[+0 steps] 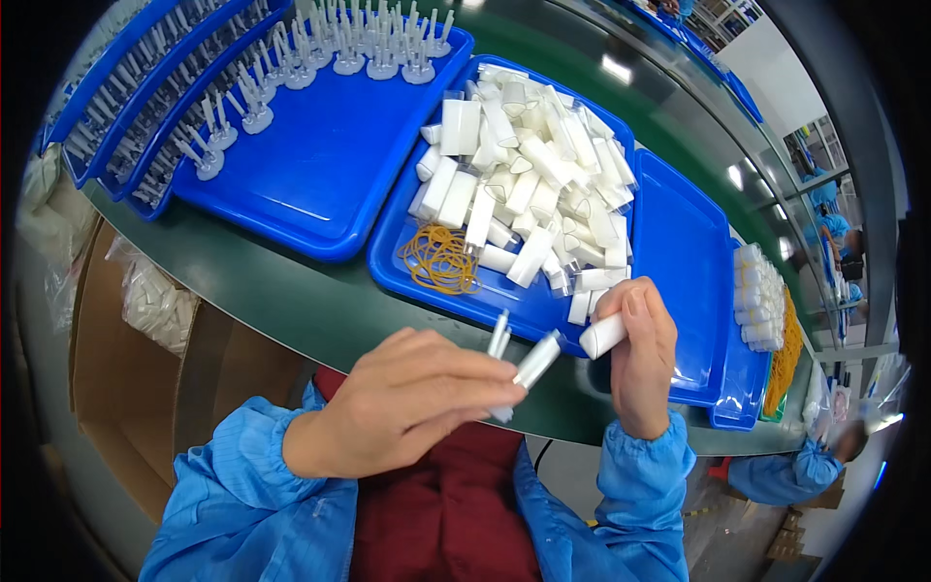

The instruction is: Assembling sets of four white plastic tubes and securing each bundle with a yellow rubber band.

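Note:
My left hand [412, 398] pinches two slim white-and-clear tubes [524, 357] over the table's near edge, their tips pointing up and right. My right hand [640, 354] grips one short white tube [602, 336] just beside them. Right behind both hands a blue tray [407, 267] holds a heap of the same white tubes [529, 175] and a small pile of yellow rubber bands [441, 260] in its near left corner.
A second blue tray [320, 165] to the left carries white stemmed parts [257, 114] along its far edge, with more racks [126, 107] beyond. An empty blue tray [684, 262] lies right, then bundled white tubes [761, 296]. Cardboard boxes [116, 378] stand below left. Another worker's blue sleeve [776, 477] is lower right.

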Demonstrator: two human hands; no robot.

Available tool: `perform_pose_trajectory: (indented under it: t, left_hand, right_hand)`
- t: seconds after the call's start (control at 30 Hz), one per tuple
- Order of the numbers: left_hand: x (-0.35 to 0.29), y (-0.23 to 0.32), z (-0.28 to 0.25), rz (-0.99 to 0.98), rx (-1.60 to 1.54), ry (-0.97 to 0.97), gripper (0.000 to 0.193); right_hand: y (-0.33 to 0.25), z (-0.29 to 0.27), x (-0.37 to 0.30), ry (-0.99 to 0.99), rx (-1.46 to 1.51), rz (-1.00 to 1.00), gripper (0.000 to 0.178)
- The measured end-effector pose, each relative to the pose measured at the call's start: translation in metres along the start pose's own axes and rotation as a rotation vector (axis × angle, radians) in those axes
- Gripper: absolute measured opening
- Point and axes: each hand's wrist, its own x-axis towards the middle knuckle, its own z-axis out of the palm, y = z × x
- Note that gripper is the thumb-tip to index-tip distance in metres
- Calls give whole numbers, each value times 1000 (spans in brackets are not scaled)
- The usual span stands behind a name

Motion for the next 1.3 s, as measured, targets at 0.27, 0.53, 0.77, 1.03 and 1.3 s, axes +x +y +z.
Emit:
perform_pose_trajectory:
  t: [0.27, 0.53, 0.77, 1.03, 1.3]
  left_hand:
    - [1, 9, 10, 15, -51, -125, 35]
    - [-4, 8, 15, 70, 39, -129, 31]
    - [-11, -8, 22, 214, 133, 5, 25]
    - [-22, -14, 3, -1, 179, 266, 38]
    - [-23, -27, -1, 24, 226, 295, 35]
  right_hand:
    - [2, 0, -5, -23, -92, -64, 37]
    - [1, -1, -9, -190, -327, -323, 23]
    - [2, 33, -22, -69, -393, -662, 18]
    - [-16, 36, 22, -118, -727, -670, 32]
    - [-4, 29, 36, -96, -1041, -761, 29]
